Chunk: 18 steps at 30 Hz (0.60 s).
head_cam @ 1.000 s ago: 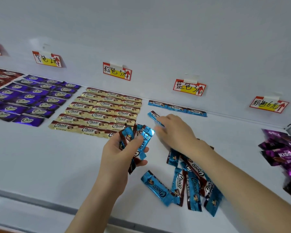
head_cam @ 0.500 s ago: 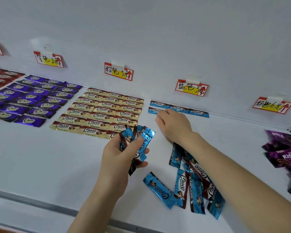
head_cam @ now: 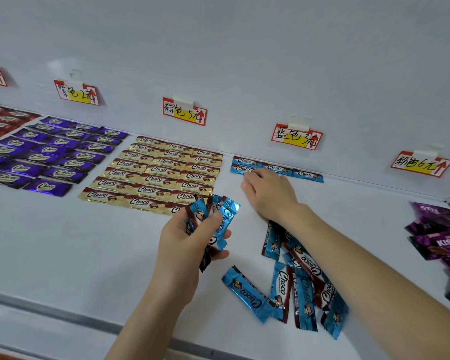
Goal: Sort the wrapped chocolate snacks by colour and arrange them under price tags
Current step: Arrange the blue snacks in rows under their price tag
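My left hand [head_cam: 185, 245] grips a bunch of blue Choco snacks [head_cam: 220, 216] above the white shelf [head_cam: 63, 255]. My right hand [head_cam: 269, 194] lies knuckles up on the shelf, its fingertips touching a blue snack [head_cam: 240, 169] that lies flat in front of a back row of three blue snacks [head_cam: 278, 167]. These sit below the blue price tag [head_cam: 296, 136]. A loose pile of blue snacks [head_cam: 296, 284] lies under my right forearm.
Gold snacks [head_cam: 156, 172] lie in rows under the middle tag [head_cam: 184, 111], purple ones [head_cam: 50, 154] under the tag to its left [head_cam: 77, 92], red ones [head_cam: 0, 120] at far left. Dark purple Kiss packs [head_cam: 442, 237] are heaped at right below another tag [head_cam: 421, 164].
My right hand carried one blue snack from mid-shelf to the back and laid it flat in front of the left end of the blue row. The left hand kept its bunch and stayed put.
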{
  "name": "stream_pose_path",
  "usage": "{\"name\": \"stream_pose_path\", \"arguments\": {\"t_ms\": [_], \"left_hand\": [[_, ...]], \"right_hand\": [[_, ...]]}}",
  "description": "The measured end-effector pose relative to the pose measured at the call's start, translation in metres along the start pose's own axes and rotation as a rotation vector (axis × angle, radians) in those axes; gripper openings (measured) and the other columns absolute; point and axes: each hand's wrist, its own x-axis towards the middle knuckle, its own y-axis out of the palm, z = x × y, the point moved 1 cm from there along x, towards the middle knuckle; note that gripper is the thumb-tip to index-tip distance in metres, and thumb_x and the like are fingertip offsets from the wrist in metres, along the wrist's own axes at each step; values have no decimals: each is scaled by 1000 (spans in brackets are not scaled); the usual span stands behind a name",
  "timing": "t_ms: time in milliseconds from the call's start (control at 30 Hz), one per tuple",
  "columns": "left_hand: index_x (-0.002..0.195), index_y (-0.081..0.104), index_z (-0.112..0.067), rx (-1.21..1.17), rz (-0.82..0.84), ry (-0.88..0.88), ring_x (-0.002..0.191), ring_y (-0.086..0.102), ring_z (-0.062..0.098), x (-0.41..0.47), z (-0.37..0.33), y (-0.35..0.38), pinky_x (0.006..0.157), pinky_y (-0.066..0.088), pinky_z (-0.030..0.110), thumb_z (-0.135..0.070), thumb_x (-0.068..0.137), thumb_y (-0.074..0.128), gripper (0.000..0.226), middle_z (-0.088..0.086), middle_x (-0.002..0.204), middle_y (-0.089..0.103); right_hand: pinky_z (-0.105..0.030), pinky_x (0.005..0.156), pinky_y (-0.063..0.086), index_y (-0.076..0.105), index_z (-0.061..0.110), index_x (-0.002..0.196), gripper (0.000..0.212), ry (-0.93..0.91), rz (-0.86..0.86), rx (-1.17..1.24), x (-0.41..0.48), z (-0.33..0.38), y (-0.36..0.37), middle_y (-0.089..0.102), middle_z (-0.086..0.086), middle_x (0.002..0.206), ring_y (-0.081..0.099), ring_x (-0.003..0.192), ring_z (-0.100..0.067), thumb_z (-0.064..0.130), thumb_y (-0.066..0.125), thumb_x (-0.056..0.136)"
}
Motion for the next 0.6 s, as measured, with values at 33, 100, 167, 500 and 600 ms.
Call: {"name": "stream_pose_path", "arguments": {"t_ms": [33,100,167,500,600], "left_hand": [[94,62,-20,4,1,3,67,70,12,0,0,0,45,49,20,-19,82,65,12,4,88,69],[94,62,-19,10,5,9,67,70,12,0,-1,0,45,49,20,-19,81,65,13,5,89,69],[94,62,-19,10,11,17,68,70,13,1,-1,1,46,50,20,-18,81,66,14,5,87,70],[98,64,-16,35,156,50,64,69,11,-8,-4,19,45,48,20,-21,70,73,30,-5,68,69],[100,66,-18,46,192,61,67,69,12,-14,-4,25,46,49,20,-36,56,74,48,0,76,70]], "right_hand": [[-38,89,39,51,18,114,32,6,1,2,0,0,0,52,-5,121,46,109,-20,32,26,99],[-38,94,38,49,18,122,36,21,3,12,-1,0,-4,49,-7,128,44,114,-20,32,26,99],[-34,100,34,44,16,133,40,40,-29,89,-4,3,-14,45,-7,136,41,123,-20,30,26,100],[-13,56,50,62,36,87,7,-62,71,1011,-87,36,-83,68,17,75,64,65,0,31,58,86],[-16,57,51,62,32,86,12,1,3,1067,-100,34,-82,67,14,66,63,60,-2,20,61,87]]}}
